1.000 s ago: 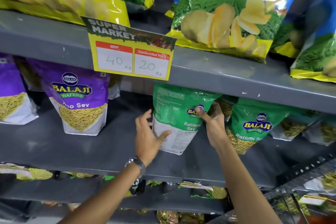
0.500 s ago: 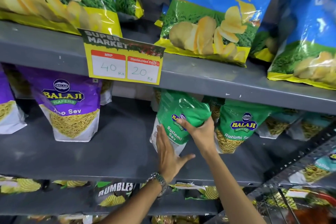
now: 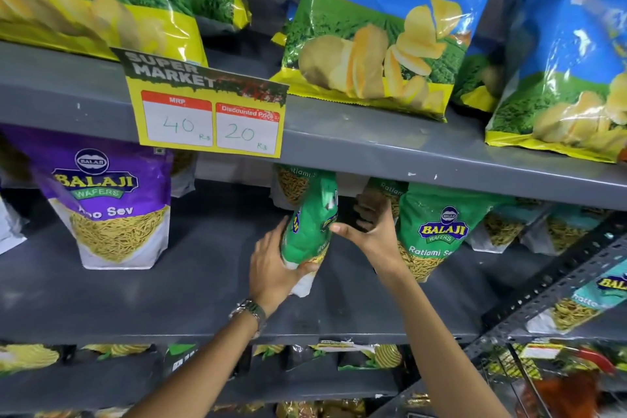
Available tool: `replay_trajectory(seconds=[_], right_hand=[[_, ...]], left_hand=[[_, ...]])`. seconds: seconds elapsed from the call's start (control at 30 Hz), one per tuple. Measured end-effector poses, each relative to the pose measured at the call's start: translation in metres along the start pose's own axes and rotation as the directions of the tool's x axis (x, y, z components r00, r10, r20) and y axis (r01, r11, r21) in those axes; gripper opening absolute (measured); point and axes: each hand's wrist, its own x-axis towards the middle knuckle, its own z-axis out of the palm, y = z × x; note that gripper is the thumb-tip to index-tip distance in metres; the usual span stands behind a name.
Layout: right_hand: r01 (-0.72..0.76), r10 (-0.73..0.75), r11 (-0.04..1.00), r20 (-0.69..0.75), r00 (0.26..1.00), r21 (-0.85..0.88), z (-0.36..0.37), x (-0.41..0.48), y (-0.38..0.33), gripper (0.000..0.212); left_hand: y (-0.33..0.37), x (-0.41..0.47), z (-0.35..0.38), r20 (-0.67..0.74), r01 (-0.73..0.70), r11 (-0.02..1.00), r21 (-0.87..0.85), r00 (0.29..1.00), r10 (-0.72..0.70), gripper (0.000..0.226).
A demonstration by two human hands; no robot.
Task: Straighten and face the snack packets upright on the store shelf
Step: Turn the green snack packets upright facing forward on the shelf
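Left hand (image 3: 271, 268) grip on green sev packet (image 3: 310, 231), right hand (image 3: 373, 234) beside it

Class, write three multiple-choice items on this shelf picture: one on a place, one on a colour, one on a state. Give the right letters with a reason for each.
1. Where does the price tag hang?
A. on the front edge of the upper shelf
B. on the purple packet
C. on the floor

2. What colour is the packet held in the hands?
A. purple
B. green
C. red

3. How does the held packet stand?
A. flat on the shelf, front up
B. turned edge-on, gripped low by the left hand
C. facing squarely forward, untouched

Key: 1 A, the tag sits on the upper shelf edge. 2 B, its film is green. 3 B, the left hand wraps its base while the right hand is at its side.
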Motion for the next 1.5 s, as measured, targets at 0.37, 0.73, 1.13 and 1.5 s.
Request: replay_trajectory(seconds=[0.37,0.73,1.13,1.5], right_hand=[[-0.027,0.026,0.999,0.025,0.999,0.039,0.006,0.023,0.016,0.105],[-0.142,0.146,0.983,-0.027,0.989,0.113,-0.012,0.021,0.032,0.083],[-0.078,0.082,0.985,-0.022,0.996,0.156,-0.001,0.016,0.028,0.051],[0.076,0.065,0.974,-0.586,0.808,0.213,-0.024,-0.040,0.051,0.032]], left_hand=[[-0.014,0.034,-0.026,0.232,0.012,0.990,-0.142,0.973,0.022,0.120],[-0.025,0.046,-0.029,0.360,0.228,0.920,-0.319,0.927,-0.105,0.116],[-0.018,0.028,-0.010,0.085,0.174,0.907,-0.383,0.985,-0.153,0.078],[-0.003,-0.077,0.026,-0.395,-0.217,0.917,-0.335,0.916,0.073,0.057]])
